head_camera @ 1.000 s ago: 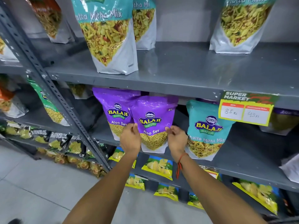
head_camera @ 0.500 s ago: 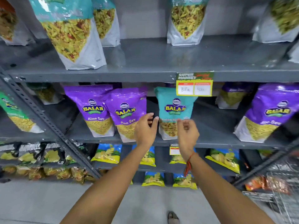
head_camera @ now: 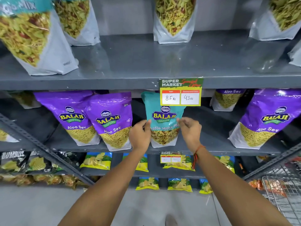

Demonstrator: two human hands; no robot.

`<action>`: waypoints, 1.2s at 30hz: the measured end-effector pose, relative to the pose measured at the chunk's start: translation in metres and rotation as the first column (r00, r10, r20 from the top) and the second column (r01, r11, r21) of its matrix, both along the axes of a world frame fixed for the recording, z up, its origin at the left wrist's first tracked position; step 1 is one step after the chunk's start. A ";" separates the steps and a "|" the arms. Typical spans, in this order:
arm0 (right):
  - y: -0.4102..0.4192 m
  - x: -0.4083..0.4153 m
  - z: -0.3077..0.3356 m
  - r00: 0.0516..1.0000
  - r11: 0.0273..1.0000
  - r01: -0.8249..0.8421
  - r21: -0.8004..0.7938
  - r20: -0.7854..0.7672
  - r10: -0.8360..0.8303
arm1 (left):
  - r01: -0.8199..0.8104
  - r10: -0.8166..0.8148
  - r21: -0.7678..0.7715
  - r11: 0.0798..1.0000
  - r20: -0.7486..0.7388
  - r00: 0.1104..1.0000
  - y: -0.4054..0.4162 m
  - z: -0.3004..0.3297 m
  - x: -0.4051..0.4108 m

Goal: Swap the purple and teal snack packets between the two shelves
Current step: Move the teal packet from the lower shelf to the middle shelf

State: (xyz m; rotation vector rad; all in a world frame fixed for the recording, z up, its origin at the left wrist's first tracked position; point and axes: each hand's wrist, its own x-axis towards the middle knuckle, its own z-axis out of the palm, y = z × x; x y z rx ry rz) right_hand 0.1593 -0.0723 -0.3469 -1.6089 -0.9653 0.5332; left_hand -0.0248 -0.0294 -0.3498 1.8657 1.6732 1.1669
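A teal snack packet [head_camera: 163,118] stands upright on the lower grey shelf [head_camera: 203,149], just below the price tag. My left hand [head_camera: 140,134] pinches its left edge and my right hand [head_camera: 189,131] pinches its right edge. Two purple packets [head_camera: 112,119] stand side by side to its left, and another purple packet [head_camera: 267,118] stands at the right. On the upper shelf [head_camera: 130,62] stand several teal packets [head_camera: 32,38], their tops cut off by the frame.
A yellow price tag [head_camera: 181,92] hangs from the upper shelf's front edge. Slanted metal braces [head_camera: 40,145] cross the rack at left. Small chip packets [head_camera: 97,160] fill the shelves below. A wire cart [head_camera: 286,190] stands at lower right.
My hands left the purple packet, moved right and took hold of the teal packet's two edges. The view shifted right and closer.
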 end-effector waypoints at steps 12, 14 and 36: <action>-0.100 -0.033 0.016 0.995 0.999 0.016 0.035 0.102 -0.019 | -0.012 0.011 0.068 0.998 0.020 1.000 -0.106 0.016 -0.040; -0.120 -0.042 0.028 0.994 0.997 0.004 0.075 0.105 -0.012 | -0.031 0.023 0.114 0.993 0.067 0.998 -0.126 0.029 -0.049; -0.020 -0.013 0.344 0.974 0.794 -0.005 0.608 0.183 -0.135 | -0.085 -0.131 0.494 0.865 0.386 0.913 -0.020 0.353 -0.007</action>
